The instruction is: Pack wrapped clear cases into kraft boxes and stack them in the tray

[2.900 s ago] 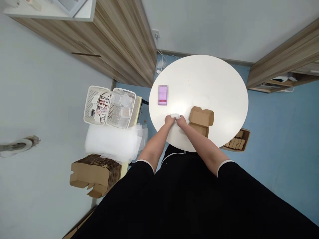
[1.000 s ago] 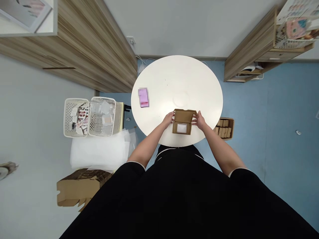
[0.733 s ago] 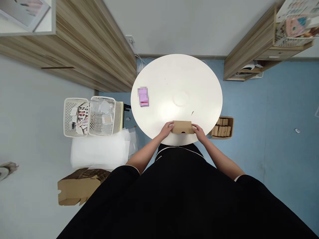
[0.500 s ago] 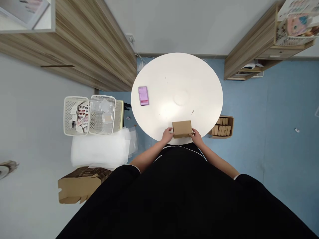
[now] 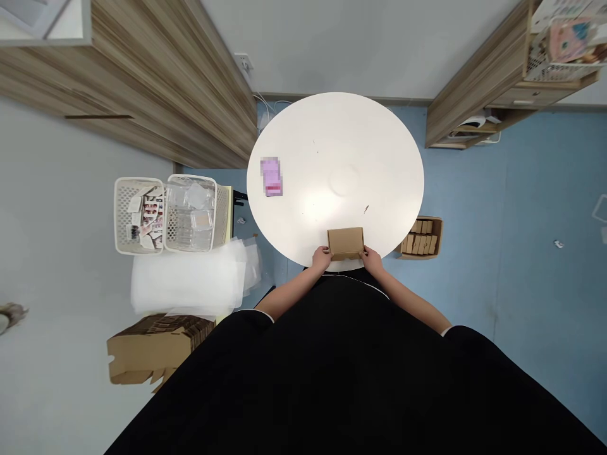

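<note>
A small brown cardboard box (image 5: 346,241) rests near the front edge of the round white table (image 5: 374,145), its lid apparently down. At the box's near left corner, my left hand (image 5: 322,258) has its fingers closed on the cardboard. My right hand (image 5: 372,260) grips the near right corner in the same way. Both thumbs lie toward the front face, and the fingertips are partly hidden against the box.
A pixelated pink-purple item (image 5: 272,177) lies on the table's left. Right of the table, a carton (image 5: 440,240) holds several small boxes. On the left are white baskets (image 5: 124,218), translucent sheets (image 5: 184,278) and flattened cardboard boxes (image 5: 152,354). Wooden cabinets (image 5: 190,82) flank the table.
Both hands have slid a little toward the box's near corners, and its front edge sits slightly differently in the fingers. The whole view has shifted slightly.
</note>
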{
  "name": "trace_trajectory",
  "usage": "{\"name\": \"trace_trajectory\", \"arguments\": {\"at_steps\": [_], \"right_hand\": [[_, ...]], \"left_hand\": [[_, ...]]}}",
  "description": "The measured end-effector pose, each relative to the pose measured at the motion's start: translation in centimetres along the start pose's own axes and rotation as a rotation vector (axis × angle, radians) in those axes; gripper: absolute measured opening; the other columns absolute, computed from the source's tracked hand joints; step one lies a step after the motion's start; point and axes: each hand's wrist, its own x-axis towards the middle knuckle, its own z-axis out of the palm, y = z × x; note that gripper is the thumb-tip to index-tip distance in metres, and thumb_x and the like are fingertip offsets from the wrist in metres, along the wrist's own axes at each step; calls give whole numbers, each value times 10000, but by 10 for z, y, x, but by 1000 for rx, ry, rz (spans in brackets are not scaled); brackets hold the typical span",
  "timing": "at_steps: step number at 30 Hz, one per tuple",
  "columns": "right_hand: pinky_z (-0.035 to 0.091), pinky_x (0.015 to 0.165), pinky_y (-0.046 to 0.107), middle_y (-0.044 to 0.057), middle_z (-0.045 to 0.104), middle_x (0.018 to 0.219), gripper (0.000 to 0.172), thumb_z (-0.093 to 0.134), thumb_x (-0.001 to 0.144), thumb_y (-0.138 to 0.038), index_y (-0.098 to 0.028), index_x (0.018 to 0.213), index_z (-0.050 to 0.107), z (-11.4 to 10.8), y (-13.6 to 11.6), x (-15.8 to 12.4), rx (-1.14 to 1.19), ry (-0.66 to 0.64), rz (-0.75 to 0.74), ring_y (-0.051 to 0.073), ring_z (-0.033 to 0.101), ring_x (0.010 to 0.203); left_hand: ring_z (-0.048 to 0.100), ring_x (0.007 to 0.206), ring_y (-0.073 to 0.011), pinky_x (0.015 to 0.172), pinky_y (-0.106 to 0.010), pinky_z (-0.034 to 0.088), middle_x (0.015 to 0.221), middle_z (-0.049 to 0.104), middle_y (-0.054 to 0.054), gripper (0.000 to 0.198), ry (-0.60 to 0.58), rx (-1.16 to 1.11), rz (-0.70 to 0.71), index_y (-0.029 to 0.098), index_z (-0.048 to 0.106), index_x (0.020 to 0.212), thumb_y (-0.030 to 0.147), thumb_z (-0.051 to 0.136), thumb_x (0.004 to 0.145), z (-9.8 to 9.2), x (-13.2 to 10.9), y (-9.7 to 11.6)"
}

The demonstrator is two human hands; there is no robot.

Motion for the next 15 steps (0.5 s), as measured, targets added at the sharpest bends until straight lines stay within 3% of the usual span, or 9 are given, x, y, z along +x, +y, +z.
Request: {"name": "trace_trajectory", "arguments": {"at_steps": [3, 8, 12, 15], "right_hand": [[464, 1066, 362, 121, 643, 1398, 538, 574, 931, -262, -189, 1464, 557, 4, 0, 1, 12, 60, -11, 261, 602, 1271], [504, 1024, 373, 151, 563, 1465, 757, 625, 865, -200, -191, 1586, 395, 4, 0, 5, 7, 37, -63, 265, 632, 1198], [527, 965, 402, 173, 508, 1494, 947, 626, 894, -230, -226, 1686, 106, -9, -11, 18, -124, -16, -136, 313, 610, 1220], [536, 892, 400, 193, 486, 1489, 958, 581, 946, -252, -250, 1693, -18, -24, -31, 36, -241, -43, -185, 325, 635, 1145]], "left_hand": [[704, 1091, -214, 794, -293, 559, 1321, 687, -135, 436, -30, -14, 3, 196, 559, 1333, 273, 697, 926, -2, 0, 0], [654, 1196, -254, 939, -336, 521, 1362, 645, -152, 697, -2, 156, 151, 203, 457, 1483, 202, 753, 852, -11, -3, 6], [573, 1313, -291, 1019, -354, 490, 1510, 497, -179, 931, 5, 290, 408, 233, 281, 1621, 172, 759, 825, -24, 4, 27], [572, 1307, -305, 1018, -366, 500, 1580, 387, -172, 993, -8, 377, 499, 265, 181, 1665, 203, 746, 851, -37, 17, 53]]}}
